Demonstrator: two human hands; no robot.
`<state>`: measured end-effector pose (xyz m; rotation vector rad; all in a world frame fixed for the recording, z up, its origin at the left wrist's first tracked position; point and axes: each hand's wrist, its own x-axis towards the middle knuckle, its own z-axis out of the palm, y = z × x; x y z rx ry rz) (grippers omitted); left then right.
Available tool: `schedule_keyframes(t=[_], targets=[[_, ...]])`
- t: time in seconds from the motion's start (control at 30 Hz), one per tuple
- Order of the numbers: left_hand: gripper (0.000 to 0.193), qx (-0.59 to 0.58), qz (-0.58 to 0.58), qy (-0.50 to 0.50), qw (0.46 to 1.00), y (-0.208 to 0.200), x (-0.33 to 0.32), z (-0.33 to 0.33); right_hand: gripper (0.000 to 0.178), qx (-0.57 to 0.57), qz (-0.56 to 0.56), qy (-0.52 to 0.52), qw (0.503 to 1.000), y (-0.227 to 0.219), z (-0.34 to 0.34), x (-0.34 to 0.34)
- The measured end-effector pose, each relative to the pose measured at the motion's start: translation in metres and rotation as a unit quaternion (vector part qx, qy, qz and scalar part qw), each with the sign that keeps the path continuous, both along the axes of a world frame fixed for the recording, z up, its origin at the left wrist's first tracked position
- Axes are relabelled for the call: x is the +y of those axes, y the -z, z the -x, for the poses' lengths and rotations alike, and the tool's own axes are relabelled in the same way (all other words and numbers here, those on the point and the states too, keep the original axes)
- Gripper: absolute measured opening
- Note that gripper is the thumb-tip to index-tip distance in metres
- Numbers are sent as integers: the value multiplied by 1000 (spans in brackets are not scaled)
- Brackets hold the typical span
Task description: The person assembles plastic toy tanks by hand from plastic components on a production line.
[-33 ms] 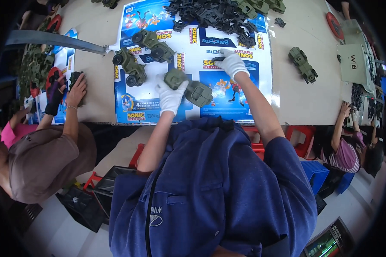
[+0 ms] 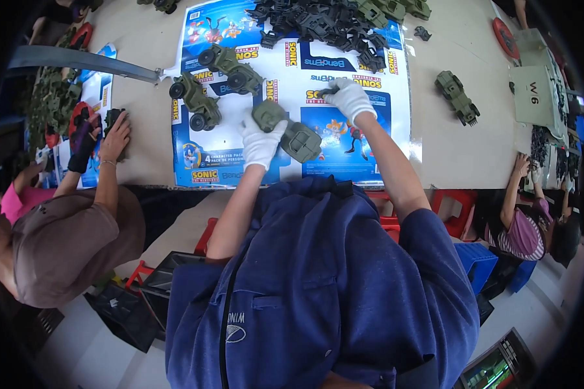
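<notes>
A: Where is my left hand, and what is it doing?
B: Your left hand, in a white glove, is over the front half of the sheet, gripping a green rounded piece between thumb and fingers. Just beside that piece, to its right, sits a green vehicle shell; you cannot tell from here whether the two are joined.

A: And my right hand?
B: It is farther forward and to the right, also gloved in white. Your fingertips pinch a small dark part low over the sheet; its exact shape is too small to make out.

A: What lies around my hands?
B: Under both is a printed blue-and-white sheet on the table. Beyond them you have a heap of black parts, with green parts at its right. Two green toy vehicles lie ahead of your left hand, the nearer one left of the farther one. A third vehicle stands off the sheet, well to your right.
</notes>
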<state>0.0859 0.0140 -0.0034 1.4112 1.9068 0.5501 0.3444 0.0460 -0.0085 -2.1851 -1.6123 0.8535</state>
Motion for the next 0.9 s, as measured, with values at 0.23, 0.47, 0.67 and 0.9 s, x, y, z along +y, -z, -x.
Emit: schedule_keyframes(t=[0.23,0.47,0.67,0.9], targets=[[116,-15,-87,63,994,1,-7,-37,53,-326,-176,-151,916,15,-4,-87],[98,-253,-1,92,963,29,10,-22,58,-197,-94,-232,948,-2,-14,-103],[81,-435,148,160,874,-88,16,1,58,412,7,110,904,-55,-11,-82],[82,-388,226,281,848,-157,-12,0,55,716,-29,3,697,-92,7,-88]])
